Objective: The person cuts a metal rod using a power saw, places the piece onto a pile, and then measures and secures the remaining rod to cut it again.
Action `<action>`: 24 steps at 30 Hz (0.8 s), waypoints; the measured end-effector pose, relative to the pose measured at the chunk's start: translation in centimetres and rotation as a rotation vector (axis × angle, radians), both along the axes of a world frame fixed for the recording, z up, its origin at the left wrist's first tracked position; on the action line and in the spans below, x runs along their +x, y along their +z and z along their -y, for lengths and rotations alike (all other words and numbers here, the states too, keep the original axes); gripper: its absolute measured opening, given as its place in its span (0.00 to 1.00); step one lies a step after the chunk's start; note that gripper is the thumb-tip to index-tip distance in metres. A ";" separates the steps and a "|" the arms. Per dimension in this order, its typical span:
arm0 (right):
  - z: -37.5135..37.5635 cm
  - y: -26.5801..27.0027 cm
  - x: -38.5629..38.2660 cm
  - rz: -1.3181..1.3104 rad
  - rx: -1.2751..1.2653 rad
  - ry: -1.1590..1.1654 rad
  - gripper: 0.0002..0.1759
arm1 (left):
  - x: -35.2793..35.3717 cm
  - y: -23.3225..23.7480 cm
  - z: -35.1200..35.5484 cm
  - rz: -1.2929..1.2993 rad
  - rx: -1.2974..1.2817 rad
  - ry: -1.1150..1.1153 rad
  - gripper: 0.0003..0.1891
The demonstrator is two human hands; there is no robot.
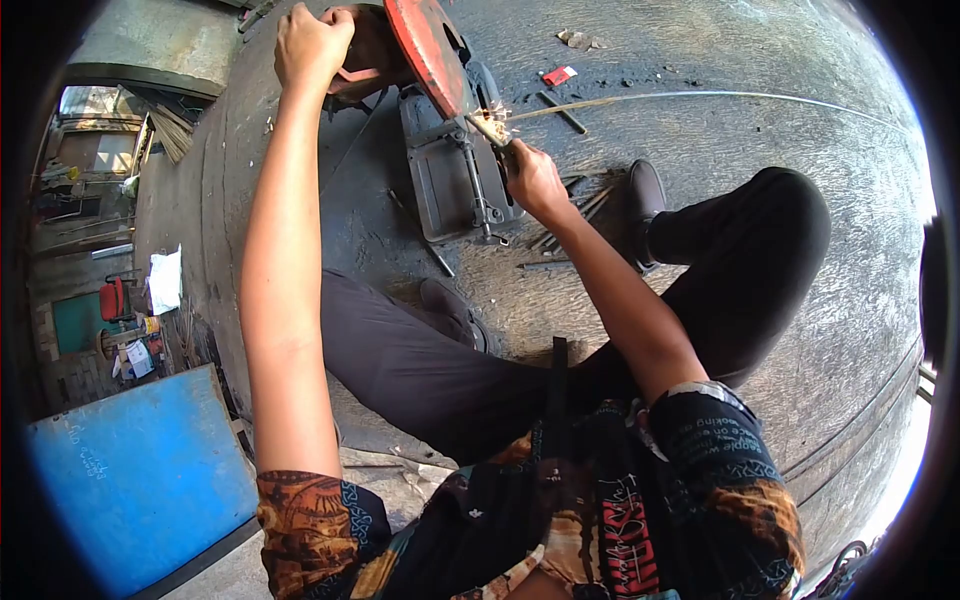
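My left hand [312, 45] is closed at the top of a cut-off saw, its fingers curled round what looks like the handle, partly hidden. The saw's red blade guard [428, 55] tilts down over its grey base [440, 190], which carries a screw vise [475, 180]. Bright sparks [493, 122] fly where the guard meets a short metal piece [488, 130]. My right hand [537, 182] grips the near end of that piece beside the vise, its fingers wrapped and partly hidden.
Cut metal rods [590, 210] lie by my right shoe [647, 190]; another rod [422, 235] lies left of the saw base. A long thin pale strip [700, 94] stretches right from the saw. A red packet [560, 75] lies beyond. A blue panel [150, 470] stands at lower left.
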State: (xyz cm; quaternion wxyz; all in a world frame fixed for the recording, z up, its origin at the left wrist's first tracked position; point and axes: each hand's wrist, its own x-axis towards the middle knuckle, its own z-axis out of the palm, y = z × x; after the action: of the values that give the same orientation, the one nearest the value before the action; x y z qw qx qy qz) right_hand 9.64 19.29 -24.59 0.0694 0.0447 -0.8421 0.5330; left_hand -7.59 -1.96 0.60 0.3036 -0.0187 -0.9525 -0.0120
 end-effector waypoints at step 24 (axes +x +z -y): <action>-0.9 1.6 -0.1 -0.272 -0.008 -0.027 0.14 | 3.7 3.1 -2.5 0.385 0.076 -0.586 0.25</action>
State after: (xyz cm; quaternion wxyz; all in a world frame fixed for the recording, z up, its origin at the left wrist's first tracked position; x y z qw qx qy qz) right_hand 9.50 20.24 -23.02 0.1903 0.1049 -0.8232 0.5245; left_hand -3.91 0.56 3.69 0.1025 -0.2774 -0.9453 -0.1374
